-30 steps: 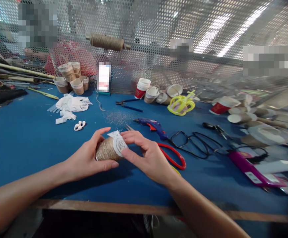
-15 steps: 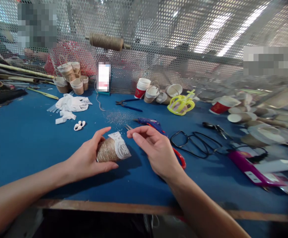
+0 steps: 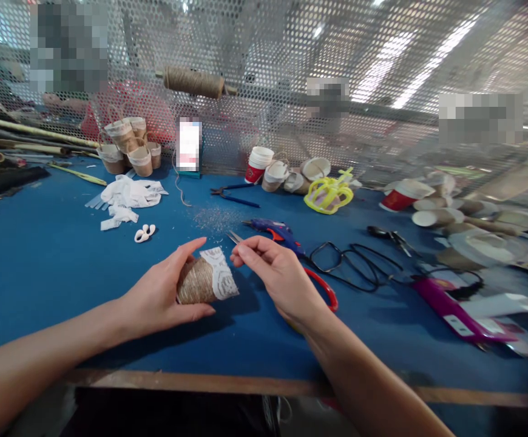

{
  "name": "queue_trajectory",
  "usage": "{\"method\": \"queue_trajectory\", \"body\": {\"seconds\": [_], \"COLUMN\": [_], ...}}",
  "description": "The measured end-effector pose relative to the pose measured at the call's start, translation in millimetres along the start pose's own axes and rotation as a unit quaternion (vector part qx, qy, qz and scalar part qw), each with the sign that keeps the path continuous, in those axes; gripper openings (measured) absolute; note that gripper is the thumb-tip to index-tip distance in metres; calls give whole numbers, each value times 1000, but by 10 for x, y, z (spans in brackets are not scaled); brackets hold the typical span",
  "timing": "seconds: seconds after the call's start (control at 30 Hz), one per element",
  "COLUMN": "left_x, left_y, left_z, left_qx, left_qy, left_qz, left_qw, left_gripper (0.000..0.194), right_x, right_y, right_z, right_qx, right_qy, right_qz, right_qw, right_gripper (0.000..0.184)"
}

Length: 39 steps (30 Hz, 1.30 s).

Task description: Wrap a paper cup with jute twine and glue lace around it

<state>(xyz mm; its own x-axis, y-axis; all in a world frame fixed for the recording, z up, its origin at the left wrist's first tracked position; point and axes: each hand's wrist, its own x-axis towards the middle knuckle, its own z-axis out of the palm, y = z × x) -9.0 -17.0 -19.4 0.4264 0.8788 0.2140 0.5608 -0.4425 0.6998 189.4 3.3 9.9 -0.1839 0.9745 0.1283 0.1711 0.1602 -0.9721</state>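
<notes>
My left hand (image 3: 155,294) is wrapped round a small twine-wound cup (image 3: 195,283) lying on its side, thumb below and fingers above. A white lace band (image 3: 221,274) circles the cup's right end. Just right of the lace, my right hand (image 3: 275,273) has thumb and forefinger pinched together; whatever they hold is too small to make out. Under that hand lies a pair of scissors with a red handle (image 3: 328,290), its blade tips (image 3: 233,236) showing beyond the fingers. A blue glue gun (image 3: 275,232) rests behind the right hand.
White lace strips (image 3: 130,193) and a small white curled piece (image 3: 144,233) lie at left. Blue-handled pliers (image 3: 236,195), paper cups (image 3: 259,162) and a yellow crown-shaped piece (image 3: 328,197) are farther back. A black cord (image 3: 359,267) runs to a purple power strip (image 3: 455,315) at right.
My right hand has shifted slightly down and left, fingers still pinched. The cup stays in my left hand, its lace end turned a little.
</notes>
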Motion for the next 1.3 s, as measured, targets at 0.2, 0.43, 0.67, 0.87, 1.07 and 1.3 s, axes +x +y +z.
{"method": "queue_trajectory", "body": {"seconds": [0.2,0.43,0.67,0.87,1.07,1.3], "left_x": [-3,-4,-5,-10,-4,-5], "left_y": [-6,-27,-15,-15,-8,-19], "left_z": [3,12,11,9,9,13], "left_qx": [8,16,4,8,7,9], "left_qy": [2,0,1,0,-1,-1], "left_qz": [4,6,1,6,-2,4], "left_qw": [1000,1000,1000,1000,1000,1000], "left_gripper": [81,82,79,80,81,81], "right_x": [3,10,11,6,1,4], "right_y": [-29,-58,-65,-53,-60,-37], "right_z": [-12,-29,-29,-31,-36,-37], "right_qx": [31,77,115,102,95,117], "right_qy": [19,8,2,-5,3,2], "right_qz": [30,64,68,65,71,54], "right_qw": [999,995,991,993,993,992], "right_gripper": [12,12,13,12,11,18]}}
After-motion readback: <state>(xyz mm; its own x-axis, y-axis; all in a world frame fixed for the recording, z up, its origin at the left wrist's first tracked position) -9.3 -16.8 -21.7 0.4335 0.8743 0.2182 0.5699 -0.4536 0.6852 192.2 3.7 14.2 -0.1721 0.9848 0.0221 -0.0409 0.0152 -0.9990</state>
